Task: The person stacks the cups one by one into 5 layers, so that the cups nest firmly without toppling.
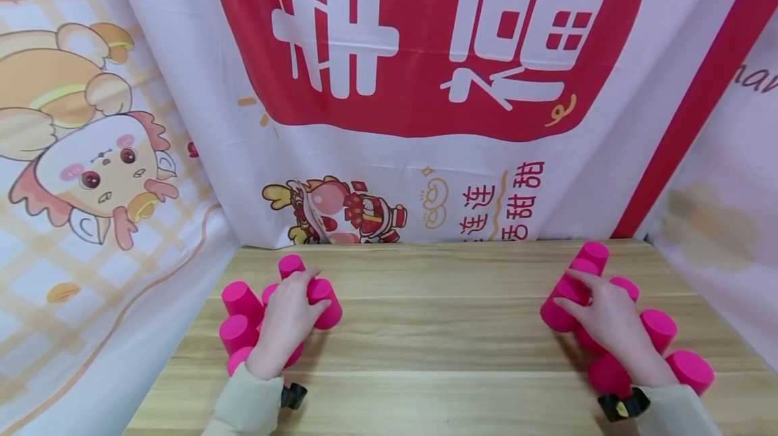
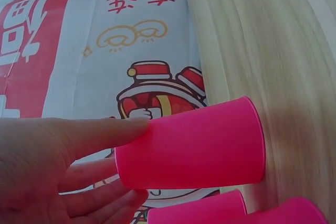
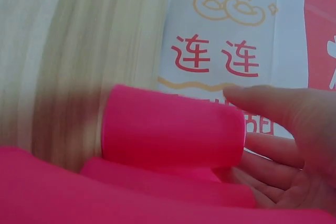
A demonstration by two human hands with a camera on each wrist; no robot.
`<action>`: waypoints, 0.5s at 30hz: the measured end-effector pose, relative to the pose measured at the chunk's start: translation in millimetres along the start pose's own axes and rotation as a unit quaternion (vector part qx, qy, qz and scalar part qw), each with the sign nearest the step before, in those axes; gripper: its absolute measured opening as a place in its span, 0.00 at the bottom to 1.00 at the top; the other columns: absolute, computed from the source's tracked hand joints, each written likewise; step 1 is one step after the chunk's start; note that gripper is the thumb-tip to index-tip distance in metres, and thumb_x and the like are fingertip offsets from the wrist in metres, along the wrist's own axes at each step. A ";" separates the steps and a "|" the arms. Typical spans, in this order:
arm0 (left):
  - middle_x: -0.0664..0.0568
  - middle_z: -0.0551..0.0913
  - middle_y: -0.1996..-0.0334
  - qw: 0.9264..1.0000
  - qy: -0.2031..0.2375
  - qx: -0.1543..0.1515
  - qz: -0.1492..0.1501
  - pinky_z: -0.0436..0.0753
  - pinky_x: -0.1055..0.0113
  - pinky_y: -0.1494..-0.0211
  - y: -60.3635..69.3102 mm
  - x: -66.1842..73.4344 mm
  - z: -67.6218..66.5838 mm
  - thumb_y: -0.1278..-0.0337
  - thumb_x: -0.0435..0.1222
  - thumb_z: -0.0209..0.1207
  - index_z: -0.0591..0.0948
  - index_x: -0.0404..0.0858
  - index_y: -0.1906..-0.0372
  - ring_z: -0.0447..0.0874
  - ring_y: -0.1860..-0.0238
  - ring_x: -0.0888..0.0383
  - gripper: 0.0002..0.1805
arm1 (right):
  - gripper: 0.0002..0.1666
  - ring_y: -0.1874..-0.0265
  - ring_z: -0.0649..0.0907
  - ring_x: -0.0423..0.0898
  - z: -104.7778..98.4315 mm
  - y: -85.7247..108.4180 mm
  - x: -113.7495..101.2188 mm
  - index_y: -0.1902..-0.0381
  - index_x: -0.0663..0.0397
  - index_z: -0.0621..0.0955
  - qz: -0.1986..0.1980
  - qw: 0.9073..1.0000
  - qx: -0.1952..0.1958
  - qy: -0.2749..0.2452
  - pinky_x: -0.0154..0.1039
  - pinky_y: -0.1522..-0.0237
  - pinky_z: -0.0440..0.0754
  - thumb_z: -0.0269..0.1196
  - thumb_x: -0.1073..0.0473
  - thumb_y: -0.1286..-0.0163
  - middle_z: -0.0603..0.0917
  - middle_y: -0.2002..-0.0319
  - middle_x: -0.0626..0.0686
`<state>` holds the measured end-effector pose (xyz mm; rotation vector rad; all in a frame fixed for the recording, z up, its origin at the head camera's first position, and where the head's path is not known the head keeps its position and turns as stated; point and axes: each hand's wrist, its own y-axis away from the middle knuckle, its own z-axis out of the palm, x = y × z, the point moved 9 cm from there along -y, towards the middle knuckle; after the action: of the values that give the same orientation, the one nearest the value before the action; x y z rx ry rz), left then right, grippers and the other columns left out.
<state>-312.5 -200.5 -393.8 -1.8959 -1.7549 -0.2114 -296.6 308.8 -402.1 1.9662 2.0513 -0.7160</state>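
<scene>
Bright pink upside-down cups stand in two groups on the wooden table. At the left group, my left hand (image 1: 289,311) pinches the narrow upper end of a front-right cup (image 1: 328,308). In the left wrist view, the thumb lies on that cup (image 2: 194,148), with the other fingers behind it. Over the right group, my right hand (image 1: 610,314) is spread around the top of a cup (image 1: 558,313). The right wrist view shows its thumb a little apart from that cup (image 3: 173,129), with the fingers beyond its narrow end. Both hands hide parts of neighbouring cups.
More pink cups crowd the left hand, including one at its outer side (image 1: 238,333). Others stand beneath and beside the right forearm, such as a cup (image 1: 689,370) near the right edge. Printed cloth (image 1: 377,152) hangs behind the wooden table (image 1: 437,328) and along both sides.
</scene>
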 end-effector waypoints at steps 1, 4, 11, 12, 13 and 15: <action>0.37 0.81 0.45 1.000 0.006 -0.002 0.000 0.82 0.42 0.46 -0.6 1.2 2.2 0.52 0.35 0.78 0.78 0.32 0.36 0.80 0.47 0.40 0.37 | 0.41 0.81 0.73 0.48 -1.0 -0.4 0.0 0.33 0.69 0.73 -0.005 1.000 0.001 0.005 0.41 0.81 0.73 0.74 0.52 0.36 0.79 0.77 0.55; 0.37 0.81 0.45 1.000 0.029 -0.010 -0.001 0.84 0.45 0.47 -3.4 5.7 9.9 0.51 0.36 0.78 0.78 0.31 0.37 0.81 0.47 0.41 0.35 | 0.40 0.80 0.74 0.48 -2.8 -1.7 1.7 0.35 0.70 0.74 -0.010 1.000 -0.002 0.014 0.41 0.80 0.73 0.74 0.52 0.36 0.79 0.76 0.54; 0.39 0.85 0.50 0.994 0.107 -0.024 -0.016 0.84 0.48 0.46 -10.8 8.8 29.0 0.48 0.37 0.77 0.80 0.30 0.39 0.84 0.51 0.43 0.32 | 0.39 0.82 0.71 0.46 -4.6 -5.7 3.5 0.37 0.73 0.76 -0.009 1.000 -0.007 0.009 0.38 0.84 0.68 0.74 0.52 0.37 0.82 0.74 0.53; 0.40 0.85 0.50 0.993 0.114 -0.025 -0.020 0.84 0.49 0.47 -11.4 8.4 30.9 0.48 0.37 0.77 0.80 0.30 0.40 0.84 0.52 0.43 0.31 | 0.39 0.82 0.71 0.46 -4.2 -6.0 3.1 0.38 0.74 0.76 -0.008 1.000 -0.008 0.007 0.38 0.84 0.68 0.74 0.51 0.37 0.82 0.74 0.53; 0.40 0.85 0.51 0.992 0.121 -0.025 -0.026 0.84 0.49 0.47 -11.8 8.1 32.3 0.48 0.38 0.76 0.80 0.30 0.40 0.84 0.52 0.43 0.31 | 0.39 0.82 0.70 0.46 -3.6 -6.5 2.7 0.38 0.74 0.76 -0.008 1.000 -0.011 0.007 0.38 0.84 0.68 0.74 0.51 0.37 0.81 0.75 0.52; 0.41 0.85 0.51 0.991 0.130 -0.024 -0.035 0.84 0.49 0.47 -12.8 7.8 34.1 0.48 0.39 0.76 0.80 0.31 0.39 0.83 0.52 0.44 0.31 | 0.39 0.83 0.70 0.46 -2.1 -7.4 2.0 0.38 0.74 0.76 -0.005 1.000 -0.016 0.006 0.37 0.85 0.67 0.74 0.51 0.37 0.80 0.77 0.51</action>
<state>-332.0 -177.1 -415.3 -1.7523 -1.6521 -0.5085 -303.6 311.6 -399.8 1.9483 2.0689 -0.6696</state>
